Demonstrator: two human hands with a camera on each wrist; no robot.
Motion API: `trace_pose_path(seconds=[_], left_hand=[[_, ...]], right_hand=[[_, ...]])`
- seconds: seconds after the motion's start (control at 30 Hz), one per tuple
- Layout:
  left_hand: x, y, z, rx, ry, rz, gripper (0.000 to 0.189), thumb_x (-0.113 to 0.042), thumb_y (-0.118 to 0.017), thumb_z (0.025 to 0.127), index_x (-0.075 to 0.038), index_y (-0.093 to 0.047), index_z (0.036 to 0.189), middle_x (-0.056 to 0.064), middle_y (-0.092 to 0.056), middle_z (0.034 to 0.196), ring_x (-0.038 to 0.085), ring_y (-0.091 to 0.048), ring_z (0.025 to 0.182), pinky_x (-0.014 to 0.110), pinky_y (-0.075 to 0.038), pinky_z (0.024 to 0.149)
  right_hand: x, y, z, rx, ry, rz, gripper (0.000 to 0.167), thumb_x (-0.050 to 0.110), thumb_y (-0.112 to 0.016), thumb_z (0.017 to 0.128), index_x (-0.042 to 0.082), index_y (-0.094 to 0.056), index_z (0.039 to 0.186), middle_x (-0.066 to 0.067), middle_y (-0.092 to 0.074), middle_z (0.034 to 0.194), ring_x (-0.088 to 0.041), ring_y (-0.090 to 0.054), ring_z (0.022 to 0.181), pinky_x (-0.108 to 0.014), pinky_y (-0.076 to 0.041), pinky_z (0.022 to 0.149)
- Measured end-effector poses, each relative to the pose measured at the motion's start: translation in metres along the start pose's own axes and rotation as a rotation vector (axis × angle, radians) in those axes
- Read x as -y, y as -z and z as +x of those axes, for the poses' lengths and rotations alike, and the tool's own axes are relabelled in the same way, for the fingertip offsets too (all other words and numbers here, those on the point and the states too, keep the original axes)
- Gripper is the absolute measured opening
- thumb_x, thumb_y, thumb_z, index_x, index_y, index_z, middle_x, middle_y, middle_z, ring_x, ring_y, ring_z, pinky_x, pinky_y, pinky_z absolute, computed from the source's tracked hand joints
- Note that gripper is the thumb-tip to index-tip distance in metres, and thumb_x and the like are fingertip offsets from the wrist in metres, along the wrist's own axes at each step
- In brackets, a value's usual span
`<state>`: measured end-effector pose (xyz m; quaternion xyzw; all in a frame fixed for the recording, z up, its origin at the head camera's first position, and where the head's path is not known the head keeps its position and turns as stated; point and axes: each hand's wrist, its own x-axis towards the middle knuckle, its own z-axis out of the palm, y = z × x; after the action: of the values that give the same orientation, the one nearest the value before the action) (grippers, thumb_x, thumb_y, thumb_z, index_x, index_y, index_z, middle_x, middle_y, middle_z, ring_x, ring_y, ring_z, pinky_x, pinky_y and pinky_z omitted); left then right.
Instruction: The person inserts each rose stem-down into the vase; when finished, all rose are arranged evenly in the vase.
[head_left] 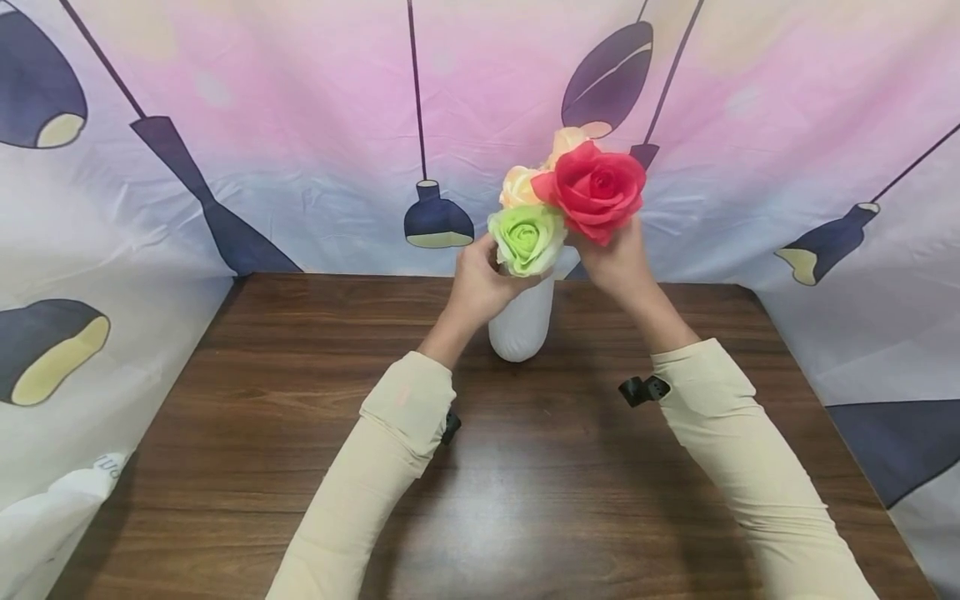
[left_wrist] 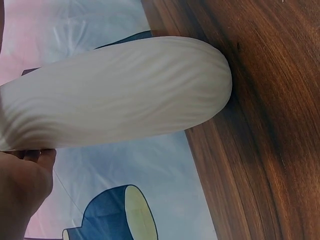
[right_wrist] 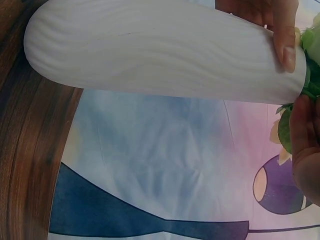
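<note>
A tall white vase (head_left: 522,321) with a wavy ribbed surface stands on the table. My left hand (head_left: 483,282) grips it near the rim; in the right wrist view the thumb (right_wrist: 288,47) lies along the vase wall. From the mouth rise a green-white rose (head_left: 527,239), peach roses (head_left: 519,188) and a large red rose (head_left: 597,187). Just below the red bloom, my right hand (head_left: 621,262) pinches among the stems and green leaves (right_wrist: 285,131) at the rim. Its fingertips are partly hidden by the flowers in the head view.
The vase stands near the back of a dark wood table (head_left: 300,417). Behind hangs a pastel cloth (head_left: 322,125) printed with lamps, and it also lines both sides. A white crumpled piece (head_left: 67,500) lies at the left edge.
</note>
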<state>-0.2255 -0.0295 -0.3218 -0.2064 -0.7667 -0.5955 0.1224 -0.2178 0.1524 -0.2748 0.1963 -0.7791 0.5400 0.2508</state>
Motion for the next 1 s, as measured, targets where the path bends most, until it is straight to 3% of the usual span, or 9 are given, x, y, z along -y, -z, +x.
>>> trace_pose_path(seconds=[0.2,0.4,0.53,0.67,0.8,0.93,1.0], left_hand=[[-0.001,0.0,-0.003,0.028,-0.015,-0.014,0.055,-0.012,-0.09,0.075,-0.005,-0.067,0.125,0.01,-0.073,0.119,0.01,-0.059,0.096,0.021,-0.054,0.08],[-0.002,0.001,-0.004,0.014,-0.009,0.01,0.055,-0.012,-0.09,0.074,-0.004,-0.067,0.123,0.011,-0.073,0.117,0.01,-0.058,0.094,0.019,-0.052,0.078],[-0.001,0.003,-0.004,0.025,0.02,0.03,0.054,-0.014,-0.09,0.075,-0.005,-0.067,0.123,0.011,-0.074,0.116,0.01,-0.058,0.093,0.02,-0.052,0.078],[-0.001,0.007,-0.003,0.059,0.048,-0.017,0.055,-0.013,-0.087,0.078,-0.006,-0.065,0.127,0.01,-0.071,0.123,0.01,-0.061,0.107,0.029,-0.057,0.094],[0.0,0.011,-0.004,0.098,0.065,-0.062,0.055,-0.013,-0.083,0.082,-0.008,-0.061,0.133,0.009,-0.067,0.131,0.015,-0.06,0.121,0.039,-0.053,0.107],[0.002,0.019,-0.009,0.146,0.078,-0.025,0.057,-0.018,-0.08,0.086,-0.012,-0.057,0.138,0.006,-0.063,0.138,0.019,-0.057,0.133,0.043,-0.049,0.114],[0.004,0.026,-0.014,0.189,0.098,0.009,0.058,-0.02,-0.078,0.089,-0.014,-0.055,0.142,0.006,-0.06,0.144,0.023,-0.056,0.137,0.043,-0.049,0.114]], right_hand=[[-0.001,0.0,-0.001,-0.04,0.014,0.011,0.044,-0.009,-0.067,0.082,-0.013,-0.05,0.123,-0.024,-0.058,0.114,0.0,-0.052,0.104,-0.018,-0.047,0.095],[0.0,0.003,-0.005,-0.006,0.007,0.014,0.05,-0.006,-0.071,0.083,-0.01,-0.05,0.128,-0.02,-0.059,0.12,-0.002,-0.054,0.109,-0.018,-0.049,0.094],[-0.003,0.002,-0.015,-0.018,0.022,0.078,0.054,-0.007,-0.073,0.08,-0.009,-0.048,0.128,-0.005,-0.061,0.119,-0.003,-0.056,0.113,-0.017,-0.051,0.095],[-0.007,-0.001,-0.02,-0.018,0.037,0.159,0.043,-0.011,-0.069,0.082,-0.014,-0.055,0.123,0.018,-0.067,0.107,0.001,-0.066,0.101,-0.016,-0.056,0.091],[-0.008,0.0,-0.026,0.019,0.033,0.17,0.029,-0.012,-0.066,0.086,-0.017,-0.063,0.115,0.026,-0.071,0.093,0.003,-0.07,0.089,-0.015,-0.058,0.083],[-0.013,0.005,-0.042,0.09,0.029,0.178,0.025,-0.013,-0.063,0.089,-0.016,-0.066,0.113,0.022,-0.074,0.095,0.001,-0.072,0.091,-0.016,-0.059,0.082],[-0.02,0.009,-0.054,0.134,0.037,0.133,0.024,-0.012,-0.064,0.089,-0.014,-0.068,0.113,0.009,-0.077,0.099,0.0,-0.071,0.093,-0.015,-0.058,0.084]])
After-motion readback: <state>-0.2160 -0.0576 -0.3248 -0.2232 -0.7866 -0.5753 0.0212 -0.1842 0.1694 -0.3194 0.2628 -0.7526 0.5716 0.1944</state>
